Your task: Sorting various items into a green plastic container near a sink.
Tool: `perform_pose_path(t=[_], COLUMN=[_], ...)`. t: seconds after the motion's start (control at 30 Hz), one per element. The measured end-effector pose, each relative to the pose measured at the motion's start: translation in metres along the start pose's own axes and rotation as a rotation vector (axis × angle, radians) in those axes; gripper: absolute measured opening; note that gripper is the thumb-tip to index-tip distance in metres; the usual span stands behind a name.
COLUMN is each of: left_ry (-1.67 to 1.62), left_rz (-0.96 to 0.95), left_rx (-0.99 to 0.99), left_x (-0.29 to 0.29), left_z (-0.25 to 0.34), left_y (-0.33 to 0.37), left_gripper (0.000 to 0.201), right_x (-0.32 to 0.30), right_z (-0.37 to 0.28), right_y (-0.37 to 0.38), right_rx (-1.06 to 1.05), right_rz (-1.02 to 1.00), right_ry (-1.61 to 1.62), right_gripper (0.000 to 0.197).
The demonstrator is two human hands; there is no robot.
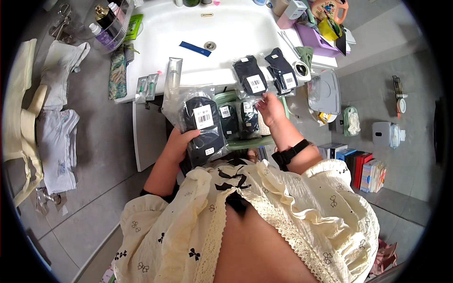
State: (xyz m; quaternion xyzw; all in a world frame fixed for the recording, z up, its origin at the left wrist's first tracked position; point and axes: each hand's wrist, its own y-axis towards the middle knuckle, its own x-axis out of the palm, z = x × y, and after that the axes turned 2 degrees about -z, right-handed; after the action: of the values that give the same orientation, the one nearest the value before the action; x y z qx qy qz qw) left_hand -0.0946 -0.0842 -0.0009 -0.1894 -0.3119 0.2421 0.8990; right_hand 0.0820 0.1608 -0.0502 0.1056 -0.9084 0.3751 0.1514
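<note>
My left hand point(178, 147) grips a large black packet point(207, 129), which looks like folded fabric in a clear plastic bag with white barcode labels. The fingers behind it are hidden; the thumb lies on its front. At the sink's front rim, my right hand point(272, 109) pinches the near edge of a smaller bagged black packet point(250, 75). Beside that one lies another black packet point(281, 70), also labelled. Below, between my hands, a green basket point(280, 140) holds two more bagged black packets, one on the left point(228, 119) and one on the right point(249, 118).
The white sink point(165, 28) holds a flat blue strip point(195, 48). A clear-wrapped tube point(173, 73) stands at its front left rim. A purple bin point(314, 41) is at the right. White cloths point(60, 141) hang at left; books point(365, 170) stand low on the right.
</note>
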Motion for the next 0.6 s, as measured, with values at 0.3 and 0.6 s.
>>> perform_pose_path(t=[0.3, 0.6], left_ry=[-0.001, 0.018], left_rz=[-0.033, -0.043], left_rx=[0.051, 0.097], left_x=[0.009, 0.031], left_z=[0.002, 0.007], left_y=[-0.013, -0.01], left_gripper=[0.044, 0.044], right_x=[0.042, 0.037], right_z=[-0.056, -0.146], right_y=[-0.036, -0.118], right_rx=[-0.296, -1.239], right_rz=[-0.224, -0.303], right_ry=[-0.049, -0.575], right_gripper=[0.011, 0.014])
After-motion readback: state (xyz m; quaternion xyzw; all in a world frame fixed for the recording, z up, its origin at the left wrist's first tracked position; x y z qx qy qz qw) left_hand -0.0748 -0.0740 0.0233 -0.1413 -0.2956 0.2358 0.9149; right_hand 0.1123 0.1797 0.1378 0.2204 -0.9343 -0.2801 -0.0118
